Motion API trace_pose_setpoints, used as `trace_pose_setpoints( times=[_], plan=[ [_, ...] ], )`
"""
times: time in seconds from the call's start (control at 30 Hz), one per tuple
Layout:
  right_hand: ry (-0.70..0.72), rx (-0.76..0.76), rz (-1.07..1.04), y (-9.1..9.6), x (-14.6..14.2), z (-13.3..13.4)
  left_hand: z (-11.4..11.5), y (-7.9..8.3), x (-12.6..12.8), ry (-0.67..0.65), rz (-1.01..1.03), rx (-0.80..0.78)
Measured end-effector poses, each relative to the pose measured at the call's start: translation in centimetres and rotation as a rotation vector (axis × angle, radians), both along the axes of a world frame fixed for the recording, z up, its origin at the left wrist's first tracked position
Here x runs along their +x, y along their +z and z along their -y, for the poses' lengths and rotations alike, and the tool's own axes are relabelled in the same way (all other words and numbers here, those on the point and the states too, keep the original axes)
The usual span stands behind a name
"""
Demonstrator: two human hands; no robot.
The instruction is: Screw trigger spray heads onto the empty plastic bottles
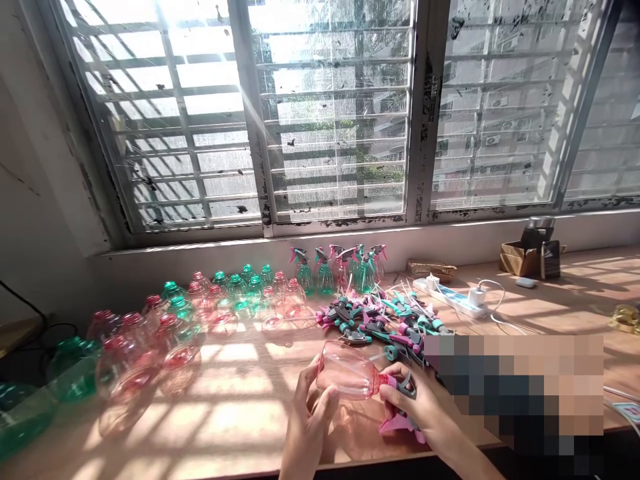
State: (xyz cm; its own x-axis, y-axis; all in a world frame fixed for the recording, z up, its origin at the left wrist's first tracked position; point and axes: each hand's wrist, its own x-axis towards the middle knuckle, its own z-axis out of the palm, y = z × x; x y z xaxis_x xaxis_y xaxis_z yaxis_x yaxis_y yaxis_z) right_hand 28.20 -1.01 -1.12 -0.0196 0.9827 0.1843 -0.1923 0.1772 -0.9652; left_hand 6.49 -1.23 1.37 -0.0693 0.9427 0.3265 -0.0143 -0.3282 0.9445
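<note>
Tilted onto its side, a clear pink bottle lies in my left hand, fingers and thumb closed around its base end. At the neck, my right hand grips a pink and grey trigger spray head. The spray head's collar meets the bottle's mouth; how far it is threaded I cannot tell. Just beyond my hands lies a pile of loose pink, teal and grey spray heads with white tubes.
Open pink bottles and green bottles stand at left. Several bottles with spray heads line the wall below the window. A power strip with cables and a cardboard box sit at right. A pixelated area covers the lower right.
</note>
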Motion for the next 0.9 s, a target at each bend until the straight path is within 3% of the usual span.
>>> trace_pose_setpoints(
  times=[0.27,0.47,0.67,0.9],
  plan=[
    [0.046,-0.032,-0.063,0.6,0.2,0.1,-0.6,-1.0,-0.2,0.01,-0.036,0.023],
    [0.0,0.037,0.027,0.4,-0.4,0.6,-0.1,-0.1,-0.1,0.006,-0.029,-0.007],
    [0.063,-0.035,-0.106,0.8,0.2,0.3,-0.1,-0.3,-0.2,0.058,-0.093,0.058],
    [0.048,-0.003,-0.054,0.5,0.1,0.3,-0.3,-1.1,0.2,-0.037,0.008,-0.001]
  ],
)
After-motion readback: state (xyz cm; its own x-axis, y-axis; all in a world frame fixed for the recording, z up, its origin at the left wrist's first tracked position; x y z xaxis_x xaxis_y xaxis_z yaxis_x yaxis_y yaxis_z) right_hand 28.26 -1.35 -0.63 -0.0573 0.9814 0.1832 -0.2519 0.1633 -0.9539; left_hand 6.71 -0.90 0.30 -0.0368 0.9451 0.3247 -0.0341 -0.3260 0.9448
